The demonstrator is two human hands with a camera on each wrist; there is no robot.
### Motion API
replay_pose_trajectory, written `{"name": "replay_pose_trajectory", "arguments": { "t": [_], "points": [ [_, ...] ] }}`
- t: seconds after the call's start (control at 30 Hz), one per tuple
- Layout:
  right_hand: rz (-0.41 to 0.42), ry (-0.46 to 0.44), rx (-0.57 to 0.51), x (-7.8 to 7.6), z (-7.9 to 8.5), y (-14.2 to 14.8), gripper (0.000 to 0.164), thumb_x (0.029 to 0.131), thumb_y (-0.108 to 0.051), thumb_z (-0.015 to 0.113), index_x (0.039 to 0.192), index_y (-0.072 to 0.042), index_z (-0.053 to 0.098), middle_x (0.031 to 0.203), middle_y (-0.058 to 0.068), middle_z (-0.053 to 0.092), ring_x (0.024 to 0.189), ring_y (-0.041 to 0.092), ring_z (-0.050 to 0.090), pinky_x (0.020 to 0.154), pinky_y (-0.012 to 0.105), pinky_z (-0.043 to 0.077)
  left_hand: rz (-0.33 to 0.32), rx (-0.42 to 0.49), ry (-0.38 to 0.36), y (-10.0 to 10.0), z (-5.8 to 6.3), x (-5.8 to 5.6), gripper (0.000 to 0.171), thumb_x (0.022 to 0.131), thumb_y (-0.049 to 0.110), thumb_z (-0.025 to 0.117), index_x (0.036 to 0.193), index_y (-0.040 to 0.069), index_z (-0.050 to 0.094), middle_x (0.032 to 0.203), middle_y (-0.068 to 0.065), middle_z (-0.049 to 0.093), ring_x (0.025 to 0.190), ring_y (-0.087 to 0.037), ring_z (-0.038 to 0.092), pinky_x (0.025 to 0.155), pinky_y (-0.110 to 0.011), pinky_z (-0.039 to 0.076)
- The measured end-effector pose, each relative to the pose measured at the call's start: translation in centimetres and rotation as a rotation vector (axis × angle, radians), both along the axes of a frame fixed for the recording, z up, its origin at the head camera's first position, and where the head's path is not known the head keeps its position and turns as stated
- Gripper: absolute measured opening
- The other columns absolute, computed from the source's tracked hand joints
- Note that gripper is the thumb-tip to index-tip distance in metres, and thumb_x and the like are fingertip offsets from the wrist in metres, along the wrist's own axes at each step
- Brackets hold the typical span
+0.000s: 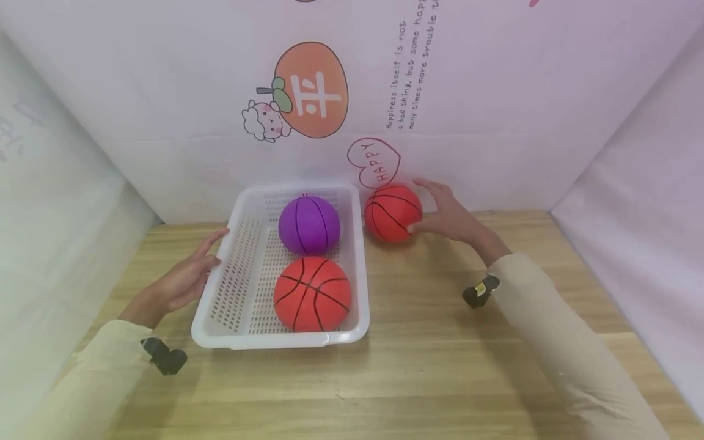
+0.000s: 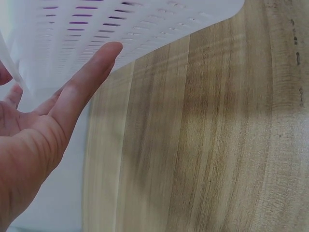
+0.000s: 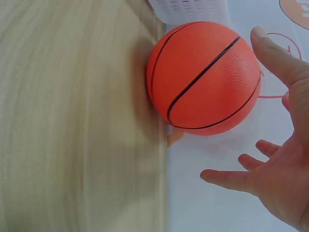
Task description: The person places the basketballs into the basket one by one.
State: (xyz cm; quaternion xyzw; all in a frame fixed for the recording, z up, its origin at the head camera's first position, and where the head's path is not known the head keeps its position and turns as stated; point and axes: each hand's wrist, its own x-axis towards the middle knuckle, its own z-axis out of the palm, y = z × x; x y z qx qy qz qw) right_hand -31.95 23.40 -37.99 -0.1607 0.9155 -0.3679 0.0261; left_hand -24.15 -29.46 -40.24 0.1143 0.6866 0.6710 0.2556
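Observation:
A white plastic basket (image 1: pixel 360 269) stands on the table, holding a purple ball (image 1: pixel 310 226) at the back and a red basketball (image 1: pixel 312 294) at the front. My left hand (image 1: pixel 187 278) holds the basket's left rim. In the left wrist view one straight digit of the left hand (image 2: pixel 53 116) lies along the perforated outer wall; other fingertips are partly hidden by the rim. Right of the basket, another red basketball (image 1: pixel 393 214) sits against the back wall. Around its right side my right hand (image 1: pixel 448 215) spreads its fingers, thumb close to the ball; contact is unclear.
A white printed cloth (image 1: pixel 467 110) rises behind the table, and more cloth hangs at the left and right sides. The wooden table (image 1: pixel 418 366) extends in front of the basket. Dark wrist cameras (image 1: pixel 480 292) are worn over both sleeves.

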Motion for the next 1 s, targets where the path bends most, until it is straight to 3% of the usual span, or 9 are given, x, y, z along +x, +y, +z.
{"name": "replay_pose_trajectory", "arguments": {
  "t": [0.23, 0.43, 0.73, 1.0],
  "points": [
    [-0.022, 0.001, -0.048, -0.1, -1.2, 0.1, 0.100, 0.079, -0.032, 0.085, 0.159, -0.018, 0.025, 0.159, 0.014, 0.023, 0.136, 0.043, 0.028, 0.097, 0.065, 0.041, 0.000, 0.014, -0.005, -0.1, -0.2, -0.2, 0.067, 0.105, 0.008, 0.028, 0.159, 0.031, -0.004, 0.146, -0.030, 0.027, 0.113, -0.023, 0.061, 0.087, -0.053, 0.052],
    [-0.010, 0.007, -0.098, -0.2, -2.1, -0.1, 0.100, 0.081, -0.034, 0.083, 0.159, -0.015, 0.023, 0.159, 0.018, 0.022, 0.136, 0.045, 0.028, 0.101, 0.066, 0.036, -0.004, 0.031, -0.020, -0.1, 0.0, -0.1, 0.067, 0.105, 0.007, 0.028, 0.159, 0.031, -0.002, 0.137, -0.021, 0.039, 0.112, -0.026, 0.063, 0.085, -0.055, 0.053],
    [-0.021, -0.019, -0.116, -0.8, -3.1, -0.6, 0.104, 0.077, -0.038, 0.086, 0.159, -0.020, 0.023, 0.158, 0.013, 0.023, 0.139, 0.040, 0.024, 0.099, 0.065, 0.039, 0.011, 0.003, -0.018, 0.0, 0.0, -0.2, 0.067, 0.104, 0.006, 0.026, 0.159, 0.031, -0.004, 0.148, -0.034, 0.021, 0.113, -0.025, 0.061, 0.087, -0.054, 0.053],
    [-0.013, -0.018, -0.130, -1.1, -3.3, -1.3, 0.103, 0.077, -0.040, 0.085, 0.159, -0.024, 0.024, 0.156, 0.011, 0.025, 0.140, 0.033, 0.021, 0.098, 0.064, 0.042, 0.015, 0.005, -0.020, 0.0, -0.1, -0.2, 0.067, 0.104, 0.005, 0.025, 0.159, 0.031, -0.004, 0.150, -0.035, 0.019, 0.113, -0.025, 0.061, 0.087, -0.055, 0.052]
  ]
}}
